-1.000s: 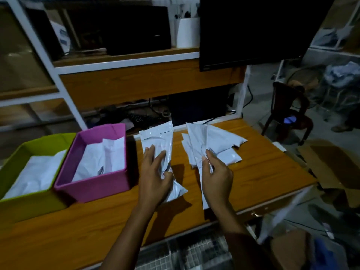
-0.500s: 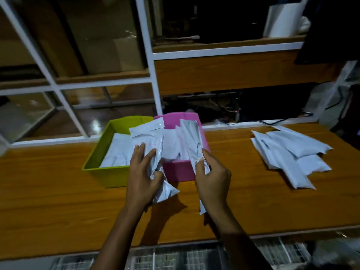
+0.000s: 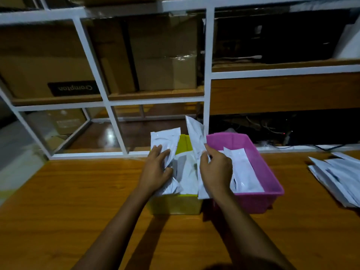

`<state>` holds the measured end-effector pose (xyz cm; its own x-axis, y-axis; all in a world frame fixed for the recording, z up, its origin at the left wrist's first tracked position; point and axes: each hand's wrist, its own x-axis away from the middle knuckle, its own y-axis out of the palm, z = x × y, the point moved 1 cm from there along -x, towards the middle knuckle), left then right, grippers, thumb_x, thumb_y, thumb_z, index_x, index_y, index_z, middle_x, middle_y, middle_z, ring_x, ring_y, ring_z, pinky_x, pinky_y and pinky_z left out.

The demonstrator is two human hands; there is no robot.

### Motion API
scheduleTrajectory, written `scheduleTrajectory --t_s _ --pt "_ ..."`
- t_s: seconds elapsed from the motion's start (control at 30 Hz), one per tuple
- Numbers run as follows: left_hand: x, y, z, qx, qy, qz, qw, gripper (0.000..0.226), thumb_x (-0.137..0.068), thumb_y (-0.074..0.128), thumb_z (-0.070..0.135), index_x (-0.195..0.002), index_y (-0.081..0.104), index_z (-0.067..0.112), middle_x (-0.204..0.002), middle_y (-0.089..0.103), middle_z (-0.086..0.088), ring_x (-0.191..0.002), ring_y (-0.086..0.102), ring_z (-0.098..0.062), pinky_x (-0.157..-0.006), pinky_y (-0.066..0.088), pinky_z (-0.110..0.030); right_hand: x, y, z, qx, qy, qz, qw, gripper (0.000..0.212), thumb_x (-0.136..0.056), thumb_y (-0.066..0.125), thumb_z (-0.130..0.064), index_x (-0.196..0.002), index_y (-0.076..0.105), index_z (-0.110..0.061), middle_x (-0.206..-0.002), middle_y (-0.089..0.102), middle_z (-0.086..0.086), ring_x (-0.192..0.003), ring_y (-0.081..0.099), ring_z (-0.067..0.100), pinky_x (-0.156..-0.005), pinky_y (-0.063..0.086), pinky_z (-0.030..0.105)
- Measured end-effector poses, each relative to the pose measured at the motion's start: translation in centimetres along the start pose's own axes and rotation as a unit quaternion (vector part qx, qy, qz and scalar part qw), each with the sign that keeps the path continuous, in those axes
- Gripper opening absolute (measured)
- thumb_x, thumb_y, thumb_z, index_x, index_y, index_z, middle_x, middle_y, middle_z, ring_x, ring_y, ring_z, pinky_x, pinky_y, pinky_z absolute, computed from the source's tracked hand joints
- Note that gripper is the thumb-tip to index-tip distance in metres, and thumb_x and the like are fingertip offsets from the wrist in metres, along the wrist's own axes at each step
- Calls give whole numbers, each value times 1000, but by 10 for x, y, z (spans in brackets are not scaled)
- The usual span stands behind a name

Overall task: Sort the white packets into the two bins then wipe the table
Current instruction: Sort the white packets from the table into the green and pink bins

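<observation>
The wooden counter (image 3: 78, 211) fills the lower frame. At centre, your left hand (image 3: 155, 172) grips a white packet (image 3: 165, 141) over the green bin (image 3: 175, 206). Your right hand (image 3: 216, 170) pinches a second packet (image 3: 195, 133) beside the pink bin (image 3: 259, 172). A pile of packets (image 3: 339, 176) lies at the right edge.

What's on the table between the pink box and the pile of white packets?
Nothing. In the head view, only bare wooden table lies between the pink bin and the packet pile on the right.
</observation>
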<state>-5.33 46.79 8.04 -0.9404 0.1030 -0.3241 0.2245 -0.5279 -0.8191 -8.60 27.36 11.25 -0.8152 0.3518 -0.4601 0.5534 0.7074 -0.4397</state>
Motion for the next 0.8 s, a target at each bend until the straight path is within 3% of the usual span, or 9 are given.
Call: scheduleTrajectory --t_s 0.2,0.3,0.37,0.47,0.53,0.6,0.67,0.73,0.8 --pt "-43 29 -26 -102 -2 -133 986 63 -84 36 41 -134 49 4 -140 44 -24 -136 31 -41 -114 24 -45 -33 70 -9 145 -47 -63 986 27 -93 51 -20 -110 71 -12 -95 73 15 -89 67 37 -69 51 36" --pt "-51 58 -52 -149 -6 -193 970 69 -85 20 47 -123 52 -1 -119 51 -30 -117 44 -48 -100 34 -51 -43 104 6 265 -61 -177 946 23 -93 46 -10 -99 68 -9 -99 70 13 -94 66 32 -73 50 34" --pt "-52 71 -63 -217 -22 -245 945 77 -86 10 49 -139 36 -1 -136 38 -33 -129 33 -49 -107 28 -53 -40 122 18 328 -66 -262 905 20 -91 48 -8 -100 66 -11 -105 68 10 -99 65 29 -77 51 32" --pt "-63 71 -62 -246 -34 -287 925 75 -97 23 53 -152 8 4 -158 1 -26 -147 0 -40 -117 6 -52 -42 132 25 311 -35 -352 882 20 -90 53 -17 -105 64 -8 -114 66 14 -106 62 32 -83 50 34" --pt "-76 59 -54 -257 -17 -324 910 91 -92 36 63 -152 1 4 -159 -7 -21 -148 -7 -35 -118 2 -50 -56 133 23 297 -43 -412 861 36 -90 53 -23 -121 57 -3 -133 54 20 -121 52 37 -94 45 39" --pt "-89 46 -46 -281 0 -399 873 117 -81 54 70 -151 -8 1 -159 -14 -18 -147 -11 -36 -119 2 -49 -71 136 22 346 -94 -494 792 67 -93 52 -26 -148 23 -3 -159 12 21 -144 18 39 -111 31 48" --pt "-97 44 -45 -309 -7 -471 826 130 -72 69 65 -149 -15 1 -157 -22 -16 -146 -14 -36 -118 4 -49 -84 146 26 417 -138 -555 706 93 -90 61 -24 -153 -6 -9 -159 -20 16 -147 -7 39 -115 23 54" --pt "-103 54 -55 -303 -40 -486 819 132 -72 75 57 -149 -17 2 -156 -24 -18 -146 -14 -35 -119 6 -52 -89 161 40 452 -134 -583 662 118 -77 78 -20 -151 -13 -8 -156 -26 18 -146 -11 40 -113 23 56" --pt "-106 70 -69 -280 -69 -485 825 122 -80 73 45 -149 -16 1 -156 -23 -19 -146 -13 -36 -119 6 -52 -79 174 56 456 -112 -585 662 130 -70 85 -16 -150 -16 -8 -155 -27 22 -146 -12 42 -112 22 57"
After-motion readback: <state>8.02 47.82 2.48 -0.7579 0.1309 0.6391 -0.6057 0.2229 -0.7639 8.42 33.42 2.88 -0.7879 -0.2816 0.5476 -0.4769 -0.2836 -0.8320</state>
